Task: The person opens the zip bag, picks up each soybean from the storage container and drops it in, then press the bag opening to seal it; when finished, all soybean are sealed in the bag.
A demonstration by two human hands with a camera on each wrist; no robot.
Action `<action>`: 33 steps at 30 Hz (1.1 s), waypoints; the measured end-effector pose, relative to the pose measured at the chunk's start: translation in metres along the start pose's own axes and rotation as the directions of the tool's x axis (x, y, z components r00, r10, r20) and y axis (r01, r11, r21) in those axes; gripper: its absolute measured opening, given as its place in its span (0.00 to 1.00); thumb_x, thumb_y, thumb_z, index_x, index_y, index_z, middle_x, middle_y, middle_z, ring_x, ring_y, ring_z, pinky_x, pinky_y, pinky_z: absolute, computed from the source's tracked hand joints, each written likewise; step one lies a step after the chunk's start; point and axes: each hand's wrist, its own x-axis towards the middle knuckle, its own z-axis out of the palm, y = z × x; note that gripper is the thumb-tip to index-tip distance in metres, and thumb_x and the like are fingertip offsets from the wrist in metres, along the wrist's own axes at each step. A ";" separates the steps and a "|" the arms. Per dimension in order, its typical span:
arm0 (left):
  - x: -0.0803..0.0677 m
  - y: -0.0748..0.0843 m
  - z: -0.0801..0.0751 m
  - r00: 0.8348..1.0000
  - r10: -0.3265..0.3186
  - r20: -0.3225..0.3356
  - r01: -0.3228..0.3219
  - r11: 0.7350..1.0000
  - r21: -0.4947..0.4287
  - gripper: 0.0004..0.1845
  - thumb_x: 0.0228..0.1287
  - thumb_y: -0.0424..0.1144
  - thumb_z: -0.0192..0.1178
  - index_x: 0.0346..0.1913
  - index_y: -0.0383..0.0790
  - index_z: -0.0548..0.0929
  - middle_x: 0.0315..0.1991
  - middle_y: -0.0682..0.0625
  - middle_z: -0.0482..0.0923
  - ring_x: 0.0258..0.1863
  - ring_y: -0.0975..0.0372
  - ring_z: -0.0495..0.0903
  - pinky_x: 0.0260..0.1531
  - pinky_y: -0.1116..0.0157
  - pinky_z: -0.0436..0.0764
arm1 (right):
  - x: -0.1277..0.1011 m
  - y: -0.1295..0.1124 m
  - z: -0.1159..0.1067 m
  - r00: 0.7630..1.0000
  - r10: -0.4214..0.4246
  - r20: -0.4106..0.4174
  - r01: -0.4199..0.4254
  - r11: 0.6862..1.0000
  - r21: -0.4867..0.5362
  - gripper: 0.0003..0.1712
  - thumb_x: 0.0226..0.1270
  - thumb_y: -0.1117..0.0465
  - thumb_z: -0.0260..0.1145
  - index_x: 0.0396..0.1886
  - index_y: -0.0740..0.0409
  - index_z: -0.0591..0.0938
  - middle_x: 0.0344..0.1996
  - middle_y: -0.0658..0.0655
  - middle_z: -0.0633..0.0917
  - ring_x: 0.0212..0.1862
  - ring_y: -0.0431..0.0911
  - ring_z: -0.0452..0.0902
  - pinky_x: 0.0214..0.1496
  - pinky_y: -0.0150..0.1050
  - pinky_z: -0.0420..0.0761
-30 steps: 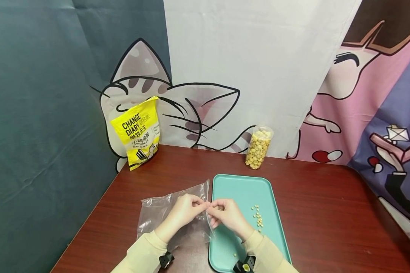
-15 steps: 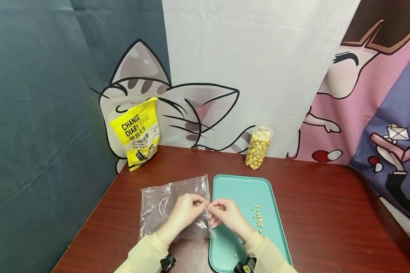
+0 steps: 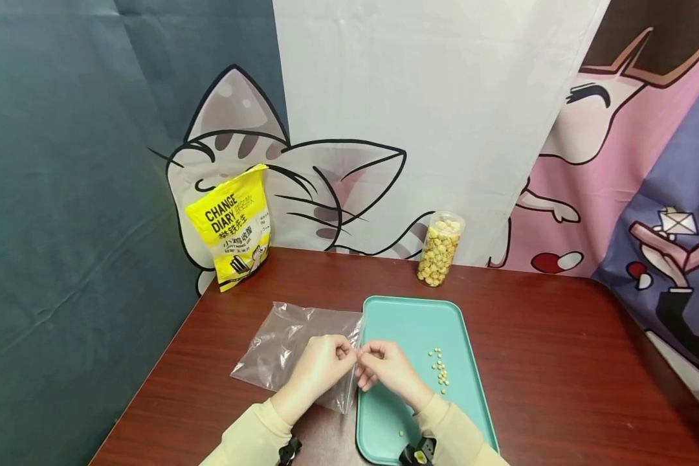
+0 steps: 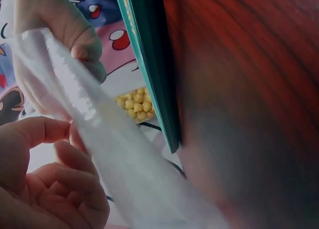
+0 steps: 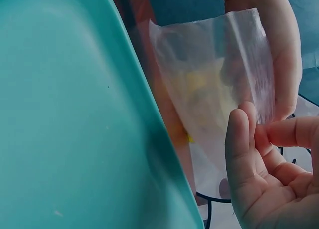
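A clear plastic bag [image 3: 294, 349] lies partly lifted on the brown table, just left of a teal tray [image 3: 408, 323]. My left hand [image 3: 320, 362] and right hand [image 3: 384, 366] meet at the bag's right edge, and each pinches that edge between thumb and fingers. The left wrist view shows the bag's edge [image 4: 94, 124] stretched between the left hand [image 4: 45, 174] and the right hand's fingers [image 4: 75, 35]. In the right wrist view the bag [image 5: 214, 84] hangs beside the tray's rim [image 5: 149, 119], pinched by the right hand [image 5: 264, 159]. Several small yellow kernels [image 3: 439, 367] lie on the tray.
A yellow snack pouch [image 3: 232, 226] leans against the backdrop at the back left. A clear jar of yellow puffs [image 3: 439, 249] stands behind the tray. Bare table [image 3: 559, 362] stretches to the right of the tray. A single kernel [image 3: 402, 433] lies near the tray's front.
The bag's far part has dropped and spread flatter over the table to the left. Both hands stay pinched together at its right edge, hardly moved.
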 end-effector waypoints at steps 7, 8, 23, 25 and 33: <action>0.000 -0.001 0.002 1.000 0.023 0.014 -0.024 0.998 0.061 0.08 0.47 0.34 0.60 0.17 0.48 0.75 0.13 0.63 0.67 0.14 0.74 0.62 0.15 0.75 0.64 | -0.003 -0.009 0.000 0.999 -0.028 -0.039 0.022 0.991 -0.132 0.10 0.65 0.71 0.52 0.30 0.74 0.78 0.19 0.65 0.80 0.16 0.40 0.73 0.19 0.34 0.76; 0.000 -0.001 0.003 1.000 0.025 0.011 -0.026 0.997 0.068 0.08 0.47 0.34 0.60 0.17 0.49 0.75 0.13 0.63 0.66 0.14 0.75 0.62 0.15 0.76 0.63 | -0.004 -0.012 0.000 0.998 -0.041 -0.046 0.032 0.984 -0.175 0.10 0.64 0.71 0.52 0.29 0.73 0.78 0.19 0.66 0.80 0.15 0.40 0.71 0.18 0.33 0.75; 0.000 0.000 0.006 0.999 0.016 -0.032 -0.015 0.999 0.051 0.10 0.43 0.34 0.58 0.14 0.50 0.71 0.11 0.64 0.63 0.14 0.74 0.61 0.16 0.76 0.62 | 0.002 0.000 0.001 0.973 -0.195 -0.127 0.114 0.876 -0.469 0.10 0.56 0.71 0.57 0.17 0.59 0.75 0.11 0.52 0.74 0.16 0.32 0.63 0.22 0.29 0.64; 0.000 0.000 0.006 0.999 0.016 -0.041 -0.014 0.999 0.047 0.10 0.42 0.34 0.58 0.13 0.50 0.71 0.11 0.63 0.63 0.14 0.74 0.61 0.16 0.76 0.62 | 0.002 0.002 0.001 0.972 -0.196 -0.129 0.114 0.875 -0.470 0.10 0.56 0.70 0.56 0.16 0.59 0.75 0.11 0.50 0.73 0.16 0.33 0.64 0.21 0.30 0.64; 0.000 -0.003 0.003 0.997 -0.009 -0.073 0.013 0.999 0.049 0.10 0.42 0.34 0.58 0.14 0.50 0.71 0.10 0.65 0.62 0.14 0.74 0.61 0.28 0.62 0.77 | 0.002 0.002 -0.003 0.960 -0.212 -0.184 0.087 0.847 -0.524 0.11 0.52 0.70 0.56 0.14 0.58 0.73 0.10 0.45 0.68 0.15 0.33 0.61 0.20 0.28 0.61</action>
